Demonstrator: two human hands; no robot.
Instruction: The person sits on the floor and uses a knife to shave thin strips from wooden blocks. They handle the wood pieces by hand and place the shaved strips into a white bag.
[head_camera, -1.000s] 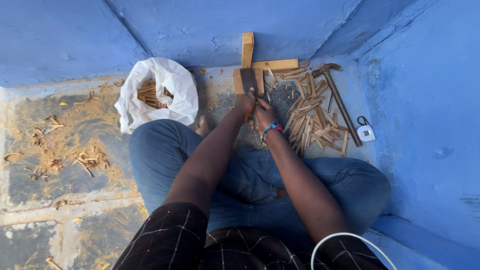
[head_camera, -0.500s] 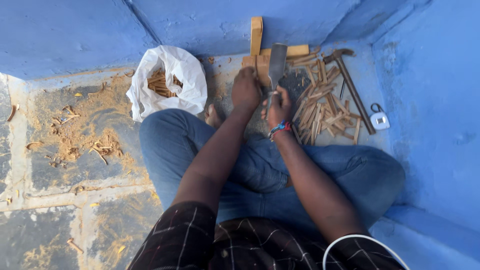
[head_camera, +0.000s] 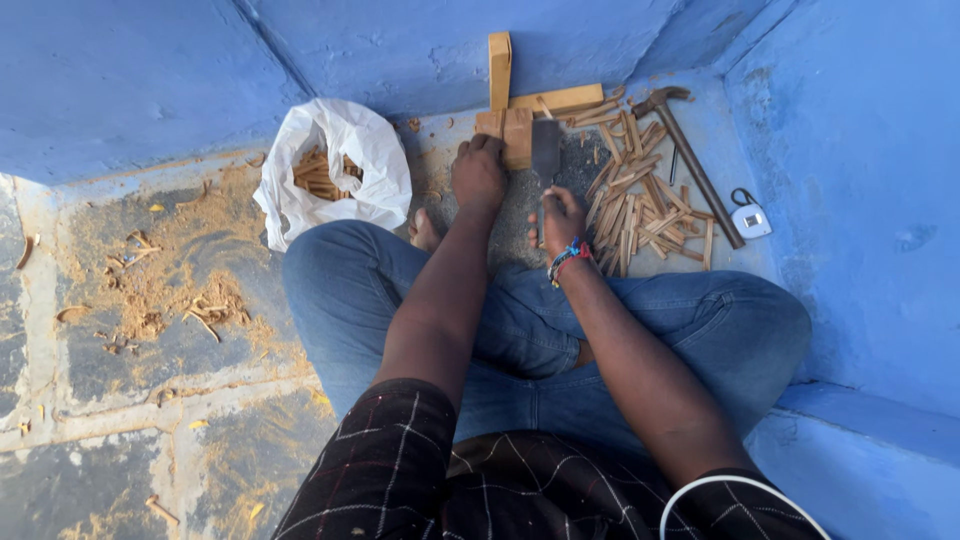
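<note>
One person, seated cross-legged on the floor (head_camera: 130, 330), two hands at work. Landmark: the small wood block (head_camera: 510, 135) standing near the foot of the back wall (head_camera: 400, 50).

Left hand (head_camera: 478, 175): grip closed on the near left edge of the wood block, pinning it down. Right hand (head_camera: 560, 220): grip clamped on the handle of one flat-bladed cleaver (head_camera: 545, 150), blade upright just right of the block; whether the edge touches the wood I cannot tell. One beaded wristband (head_camera: 566, 255) on that wrist.

Count, placed from the block:
- One upright wooden post (head_camera: 499, 68) directly behind it, one flat plank (head_camera: 560, 98) lying behind and to the right.
- One loose pile of split sticks (head_camera: 645, 205) to the right, too many and too overlapped to count.
- One hammer (head_camera: 690, 160) beyond the sticks, head toward the wall, handle running toward the person.
- One small white padlock (head_camera: 750, 218) just past the hammer handle.
- One white plastic bag (head_camera: 335, 175) to the left, open, holding more sticks.
- One bare toe (head_camera: 425, 230) showing near left, below the bag.

Surface: worn stone floor in slabs, grey, dusted with sawdust and shavings, thickest well left of the block. Room: a corner, walls painted blue, a raised blue ledge (head_camera: 860, 420) along the right side.
</note>
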